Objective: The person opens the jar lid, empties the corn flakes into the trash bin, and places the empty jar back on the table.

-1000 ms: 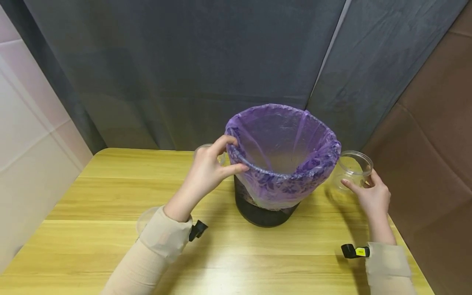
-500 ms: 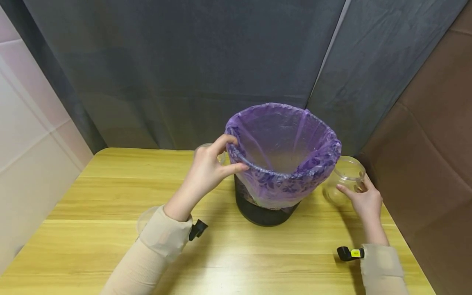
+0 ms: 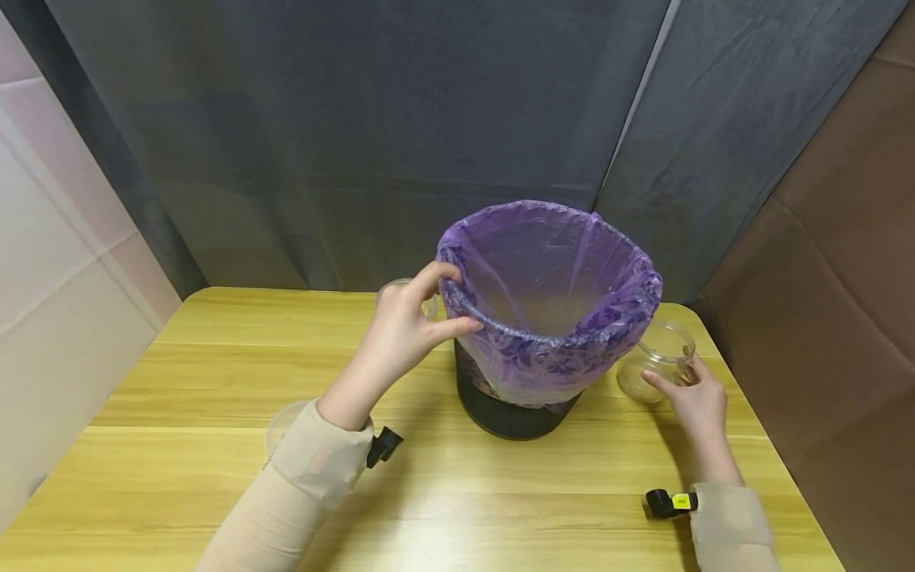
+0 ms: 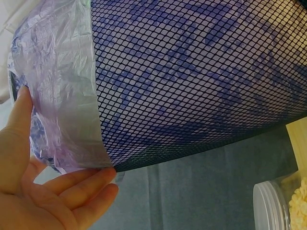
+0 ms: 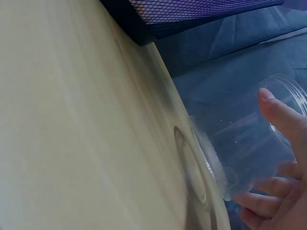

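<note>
A black mesh trash can (image 3: 518, 417) stands on the table, lined with a purple patterned trash bag (image 3: 543, 365) folded over its rim. My left hand (image 3: 396, 330) grips the bagged rim on the left side, thumb outside and a finger over the edge. In the left wrist view, the fingers (image 4: 91, 187) lie along the folded bag. To the right of the can, my right hand (image 3: 700, 397) holds a clear plastic jar (image 3: 646, 377) by its side. The jar looks see-through with small specks inside (image 5: 230, 129); its base is at or just above the tabletop.
A second clear jar (image 3: 389, 287) stands behind my left hand; the left wrist view shows pale yellow pieces (image 4: 300, 206) inside it. A clear round lid (image 3: 282, 425) lies partly under my left sleeve. Grey curtain (image 3: 357, 143) backs the table (image 3: 179, 373); brown cloth (image 3: 836, 318) borders the right.
My right hand has lowered the clear jar and brought it left and nearer to me, toward the tabletop beside the can. My left hand stays on the rim.
</note>
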### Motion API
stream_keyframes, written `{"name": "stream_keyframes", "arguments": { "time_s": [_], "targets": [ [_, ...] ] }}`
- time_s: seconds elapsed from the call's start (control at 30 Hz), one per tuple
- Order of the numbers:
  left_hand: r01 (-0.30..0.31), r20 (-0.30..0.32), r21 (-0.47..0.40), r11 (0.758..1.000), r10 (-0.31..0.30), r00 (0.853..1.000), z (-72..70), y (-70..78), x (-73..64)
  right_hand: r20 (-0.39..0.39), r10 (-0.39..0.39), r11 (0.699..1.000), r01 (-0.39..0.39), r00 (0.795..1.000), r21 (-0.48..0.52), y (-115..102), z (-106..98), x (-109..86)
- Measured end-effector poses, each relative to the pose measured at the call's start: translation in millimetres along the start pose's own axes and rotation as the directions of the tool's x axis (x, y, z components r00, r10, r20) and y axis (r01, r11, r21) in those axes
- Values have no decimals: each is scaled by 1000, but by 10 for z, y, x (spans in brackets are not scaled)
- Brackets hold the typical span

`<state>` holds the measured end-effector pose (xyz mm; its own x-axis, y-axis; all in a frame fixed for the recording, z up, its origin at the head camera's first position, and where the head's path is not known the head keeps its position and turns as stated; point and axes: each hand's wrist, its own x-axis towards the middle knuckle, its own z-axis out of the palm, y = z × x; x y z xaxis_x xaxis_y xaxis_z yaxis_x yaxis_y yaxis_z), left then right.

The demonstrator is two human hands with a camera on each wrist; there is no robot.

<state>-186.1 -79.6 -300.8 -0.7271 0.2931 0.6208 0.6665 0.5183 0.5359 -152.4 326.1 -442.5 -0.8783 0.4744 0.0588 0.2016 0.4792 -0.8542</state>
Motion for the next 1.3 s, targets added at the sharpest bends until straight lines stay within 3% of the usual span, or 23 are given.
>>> {"name": "stream_keyframes", "arguments": {
  "time_s": [0.83,1.3],
  "targets": [
    [-4,-1,11,1000,4,1000,10,-6,-6,84,45,989,-56,995,133,162,168,-130],
    [2,11,4,1000,-2,1000,-1,7,-5,112,6,997,-14,994,78,139,153,-142]
  ]
}}
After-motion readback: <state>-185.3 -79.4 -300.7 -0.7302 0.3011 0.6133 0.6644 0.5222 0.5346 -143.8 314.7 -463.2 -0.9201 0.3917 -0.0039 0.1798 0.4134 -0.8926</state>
